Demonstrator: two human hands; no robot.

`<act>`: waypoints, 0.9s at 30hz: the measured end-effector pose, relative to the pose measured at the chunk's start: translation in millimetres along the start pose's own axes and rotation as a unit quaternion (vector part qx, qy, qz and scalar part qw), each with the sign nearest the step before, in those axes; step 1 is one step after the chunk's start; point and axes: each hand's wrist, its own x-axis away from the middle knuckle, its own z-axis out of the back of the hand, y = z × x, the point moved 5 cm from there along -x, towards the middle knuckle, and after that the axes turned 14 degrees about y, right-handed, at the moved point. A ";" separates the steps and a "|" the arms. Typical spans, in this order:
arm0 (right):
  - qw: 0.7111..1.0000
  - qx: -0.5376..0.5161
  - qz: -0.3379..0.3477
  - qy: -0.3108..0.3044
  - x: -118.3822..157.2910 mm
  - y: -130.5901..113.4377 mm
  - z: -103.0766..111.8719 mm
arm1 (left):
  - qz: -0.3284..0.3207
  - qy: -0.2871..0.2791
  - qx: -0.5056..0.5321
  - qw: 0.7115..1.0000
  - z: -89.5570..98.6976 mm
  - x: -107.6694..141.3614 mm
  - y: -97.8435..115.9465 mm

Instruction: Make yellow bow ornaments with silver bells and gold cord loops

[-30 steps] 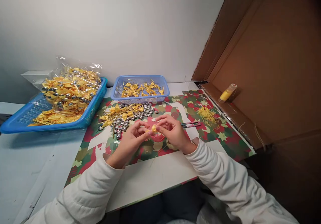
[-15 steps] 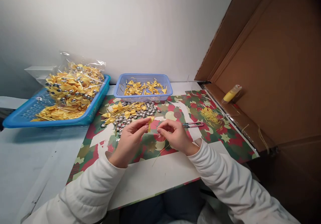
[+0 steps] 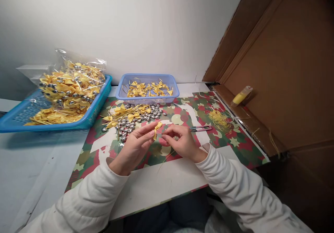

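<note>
Head view: basket (image 3: 147,100) holds yellow bows (image 3: 137,89); left hand (image 3: 137,145) pinches a ribbon bow (image 3: 157,126), right hand (image 3: 182,143) thread (image 3: 165,161).

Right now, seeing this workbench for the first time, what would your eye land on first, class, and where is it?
Probably the bulging clear bag of yellow and silver trinkets, heaped in the blue basket at the far left. Next, the shiny silver pieces scattered on the camouflage-patterned board. Nearer the viewer, the left hand holds a small yellow bow, with the right hand close beside it.
</note>
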 end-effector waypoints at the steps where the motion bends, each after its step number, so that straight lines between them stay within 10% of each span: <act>1: 1.000 0.002 0.003 0.001 0.0 -0.2 0.2 | 0.007 -0.002 0.007 1.000 -0.3 0.2 -0.4; 27: 0.998 0.016 0.065 0.019 -1.1 -5.1 1.6 | 0.037 -0.027 0.045 0.998 -3.5 3.2 1.4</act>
